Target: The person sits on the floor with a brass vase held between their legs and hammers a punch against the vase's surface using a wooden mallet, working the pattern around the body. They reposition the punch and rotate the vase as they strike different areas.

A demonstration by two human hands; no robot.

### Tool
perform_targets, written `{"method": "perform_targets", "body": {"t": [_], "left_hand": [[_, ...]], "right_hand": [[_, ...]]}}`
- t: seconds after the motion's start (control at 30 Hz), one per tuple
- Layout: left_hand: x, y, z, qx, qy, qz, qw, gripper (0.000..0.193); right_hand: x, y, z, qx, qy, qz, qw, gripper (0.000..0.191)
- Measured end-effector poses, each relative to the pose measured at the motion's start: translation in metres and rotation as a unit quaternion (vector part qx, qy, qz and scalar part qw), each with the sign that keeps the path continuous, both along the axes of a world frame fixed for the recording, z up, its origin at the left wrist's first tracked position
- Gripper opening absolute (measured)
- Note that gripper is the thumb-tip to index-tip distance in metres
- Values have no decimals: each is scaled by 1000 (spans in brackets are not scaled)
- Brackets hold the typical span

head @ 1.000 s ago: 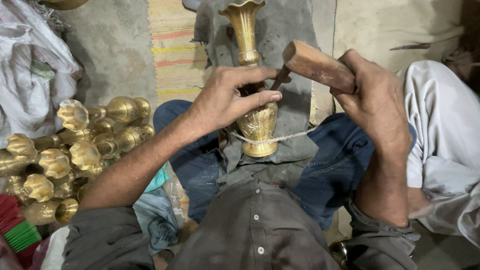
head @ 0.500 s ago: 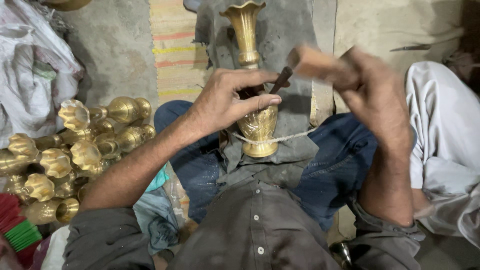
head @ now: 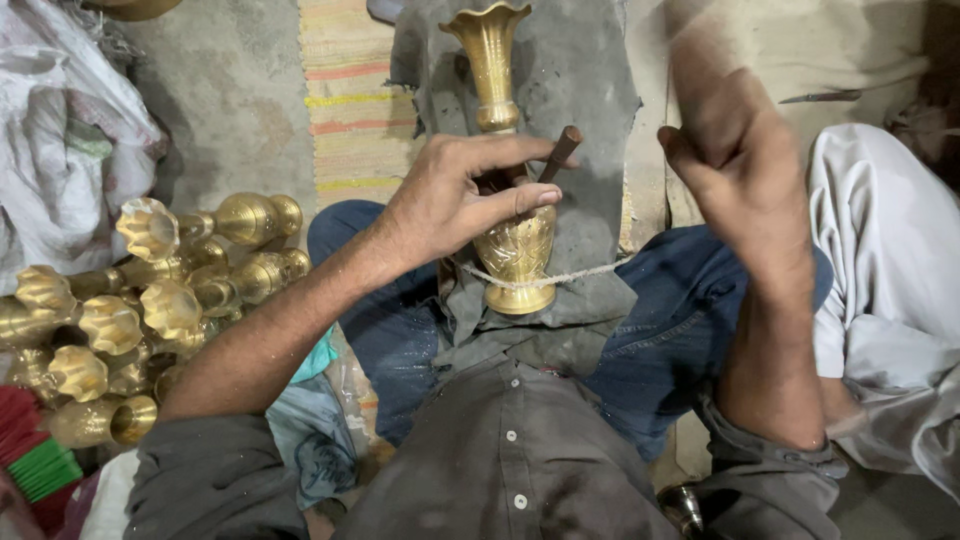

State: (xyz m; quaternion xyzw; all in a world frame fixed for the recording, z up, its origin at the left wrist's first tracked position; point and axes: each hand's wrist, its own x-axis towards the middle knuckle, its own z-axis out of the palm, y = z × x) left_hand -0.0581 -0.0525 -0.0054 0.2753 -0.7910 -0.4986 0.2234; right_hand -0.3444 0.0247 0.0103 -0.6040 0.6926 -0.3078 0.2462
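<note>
Steadying a dark punch (head: 556, 158) between curled fingers, the left hand (head: 455, 200) pins it to the brass vase (head: 512, 245) lying on grey cloth (head: 580, 80) over the lap. At 2 o'clock the right hand (head: 740, 170) is raised and blurred; its grasp cannot be told. Best to hold the punch tip firm and strike squarely.

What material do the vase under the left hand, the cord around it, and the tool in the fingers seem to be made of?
The vase looks like brass: a yellow metallic shine with engraved patterning on its belly. The cord seems to be pale twisted fibre, perhaps cotton or jute, matte and slightly fuzzy. The tool held in the left hand shows a dull brown, flat-ended shaft; aged steel or wood, I cannot tell which.
</note>
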Motion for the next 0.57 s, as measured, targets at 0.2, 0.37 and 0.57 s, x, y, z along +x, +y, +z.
{"method": "perform_targets", "body": {"t": [0.2,0.37,0.57], "left_hand": [[-1,0,-4,-117,13,0,993,40],[-1,-1,1,-14,0,12,1000,40],[-1,0,4,-40,-17,7,999,37]], "right_hand": [[-6,6,-1,-90,139,87,982,24],[-4,1,-4,-100,-109,34,988,38],[-16,3,-21,7,1,73,997,21]]}}
